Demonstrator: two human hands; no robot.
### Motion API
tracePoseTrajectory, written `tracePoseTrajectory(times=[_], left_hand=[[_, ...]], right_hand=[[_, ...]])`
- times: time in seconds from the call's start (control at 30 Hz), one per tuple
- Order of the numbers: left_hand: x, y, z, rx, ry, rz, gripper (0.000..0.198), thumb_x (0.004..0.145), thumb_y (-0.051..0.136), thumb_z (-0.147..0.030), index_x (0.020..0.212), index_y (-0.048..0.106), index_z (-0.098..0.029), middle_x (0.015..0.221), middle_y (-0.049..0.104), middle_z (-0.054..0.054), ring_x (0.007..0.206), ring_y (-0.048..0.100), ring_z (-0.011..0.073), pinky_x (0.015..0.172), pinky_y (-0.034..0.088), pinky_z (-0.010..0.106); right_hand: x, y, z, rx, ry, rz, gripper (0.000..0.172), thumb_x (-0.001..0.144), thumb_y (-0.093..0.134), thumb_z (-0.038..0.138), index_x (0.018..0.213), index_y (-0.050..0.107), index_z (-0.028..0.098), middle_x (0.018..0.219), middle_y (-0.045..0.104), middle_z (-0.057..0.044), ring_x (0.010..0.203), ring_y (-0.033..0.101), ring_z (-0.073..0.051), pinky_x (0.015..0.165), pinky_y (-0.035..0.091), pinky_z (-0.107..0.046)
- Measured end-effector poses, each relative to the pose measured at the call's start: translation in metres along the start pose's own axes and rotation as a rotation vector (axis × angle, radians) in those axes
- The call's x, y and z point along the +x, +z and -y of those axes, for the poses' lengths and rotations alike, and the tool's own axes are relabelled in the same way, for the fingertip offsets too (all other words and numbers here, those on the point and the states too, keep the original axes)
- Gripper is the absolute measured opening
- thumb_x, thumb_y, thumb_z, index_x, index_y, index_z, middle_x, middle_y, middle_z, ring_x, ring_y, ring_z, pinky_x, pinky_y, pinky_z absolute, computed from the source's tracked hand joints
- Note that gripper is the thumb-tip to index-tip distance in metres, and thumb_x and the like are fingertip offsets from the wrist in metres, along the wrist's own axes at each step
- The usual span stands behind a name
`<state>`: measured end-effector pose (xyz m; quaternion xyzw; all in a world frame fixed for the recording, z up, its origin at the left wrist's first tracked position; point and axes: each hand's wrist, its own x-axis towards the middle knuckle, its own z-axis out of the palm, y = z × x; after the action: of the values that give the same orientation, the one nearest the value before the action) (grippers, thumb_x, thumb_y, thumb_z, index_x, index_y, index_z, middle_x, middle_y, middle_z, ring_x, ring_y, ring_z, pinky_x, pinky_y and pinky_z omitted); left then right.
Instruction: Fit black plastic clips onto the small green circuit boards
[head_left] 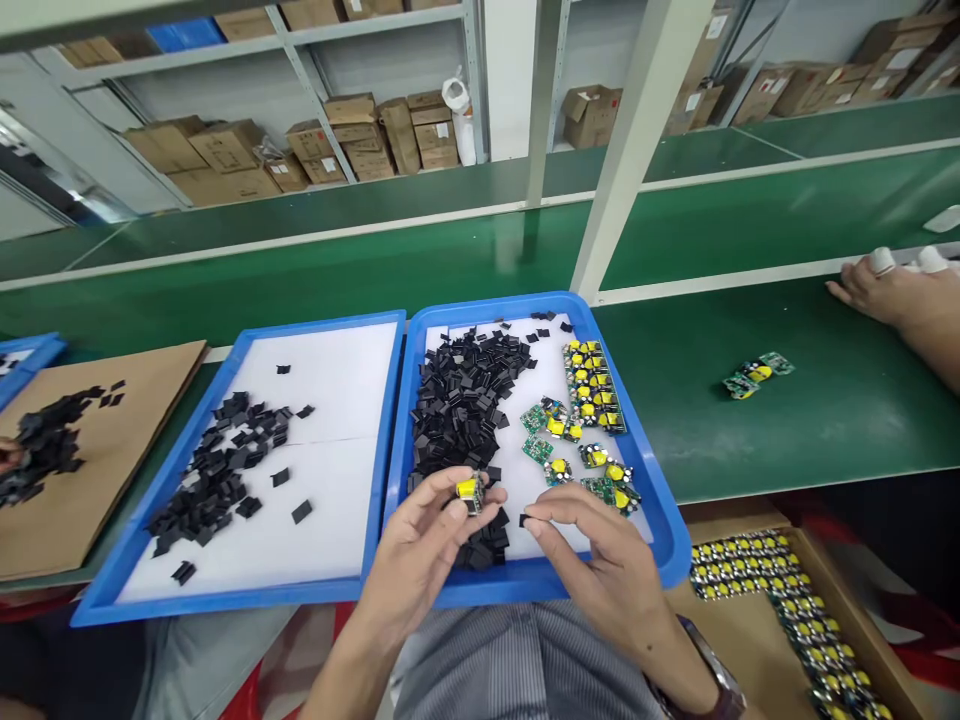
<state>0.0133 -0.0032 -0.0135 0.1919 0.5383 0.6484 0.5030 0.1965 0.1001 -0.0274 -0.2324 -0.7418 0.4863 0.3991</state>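
My left hand is closed on a small circuit board with a yellow component, above the near edge of the right blue tray. To its right, my right hand pinches a small black plastic piece between thumb and forefinger. The two held parts are apart. Behind my left hand, a heap of black pieces covers the tray's left side. Several loose circuit boards lie on the tray's right, beside a neat block of boards.
On the left, another blue tray holds scattered black pieces; cardboard beyond it bears more. A co-worker's hand rests at right, near boards on the green bench. A carton of boards sits lower right. A post rises behind.
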Motion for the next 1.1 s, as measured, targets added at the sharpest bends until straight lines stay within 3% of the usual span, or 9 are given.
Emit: tracePoseTrajectory(times=[0.13,0.23,0.47,0.6,0.73,0.93,1.1], left_hand=[[-0.005,0.005,0.009,-0.164,-0.098,0.079,0.035,0.088,0.083,-0.025,0.122,0.074,-0.024,0.119,0.077,0.007,0.114,0.075,0.0233,0.102,0.062,0.037],[-0.009,0.004,0.014,-0.189,-0.090,0.131,0.033,0.091,0.080,-0.025,0.123,0.074,-0.023,0.117,0.077,0.008,0.107,0.075,0.0189,0.096,0.063,0.031],[-0.016,-0.007,0.022,0.009,0.025,0.201,0.029,0.094,0.077,-0.023,0.123,0.073,-0.025,0.124,0.075,0.008,0.118,0.069,0.0201,0.105,0.055,0.030],[-0.017,-0.005,0.022,0.069,0.076,0.226,0.035,0.095,0.075,-0.020,0.128,0.071,-0.029,0.127,0.073,0.008,0.112,0.071,0.0204,0.096,0.061,0.030],[-0.016,0.001,0.020,0.045,0.140,0.235,0.044,0.094,0.074,-0.017,0.136,0.068,-0.032,0.136,0.066,0.009,0.106,0.073,0.0210,0.086,0.066,0.031],[-0.016,0.001,0.019,0.070,0.203,0.225,0.013,0.096,0.070,-0.012,0.100,0.074,-0.024,0.128,0.073,0.008,0.123,0.070,0.0238,0.103,0.060,0.032],[-0.015,0.004,0.020,0.140,0.255,0.204,0.039,0.092,0.074,-0.008,0.123,0.074,-0.031,0.126,0.077,0.005,0.125,0.071,0.0211,0.107,0.058,0.029]], right_hand=[[0.004,0.007,0.007,0.081,-0.016,-0.006,0.024,0.099,0.064,0.012,0.116,0.075,0.026,0.100,0.077,-0.005,0.091,0.073,-0.021,0.080,0.062,-0.036],[0.003,0.010,0.010,0.090,-0.026,-0.039,0.024,0.097,0.067,0.009,0.112,0.075,0.026,0.101,0.076,-0.005,0.093,0.073,-0.021,0.081,0.062,-0.036],[-0.001,0.013,0.009,0.054,-0.022,-0.070,0.025,0.096,0.067,0.005,0.107,0.076,0.025,0.093,0.075,-0.003,0.085,0.072,-0.017,0.075,0.060,-0.030],[-0.003,0.013,0.006,0.035,-0.028,-0.083,0.026,0.096,0.066,0.004,0.108,0.076,0.024,0.091,0.073,-0.003,0.083,0.069,-0.016,0.074,0.057,-0.029],[-0.005,0.013,0.003,0.127,0.048,-0.038,0.025,0.096,0.068,0.006,0.108,0.077,0.026,0.093,0.074,-0.002,0.086,0.070,-0.017,0.077,0.057,-0.030],[-0.006,0.012,0.006,0.287,0.189,-0.019,0.022,0.094,0.072,0.012,0.105,0.080,0.029,0.094,0.074,-0.002,0.090,0.070,-0.017,0.082,0.057,-0.030],[-0.010,0.018,0.006,0.386,0.347,-0.058,0.013,0.091,0.076,0.016,0.097,0.080,0.028,0.084,0.072,0.000,0.077,0.067,-0.014,0.071,0.055,-0.025]])
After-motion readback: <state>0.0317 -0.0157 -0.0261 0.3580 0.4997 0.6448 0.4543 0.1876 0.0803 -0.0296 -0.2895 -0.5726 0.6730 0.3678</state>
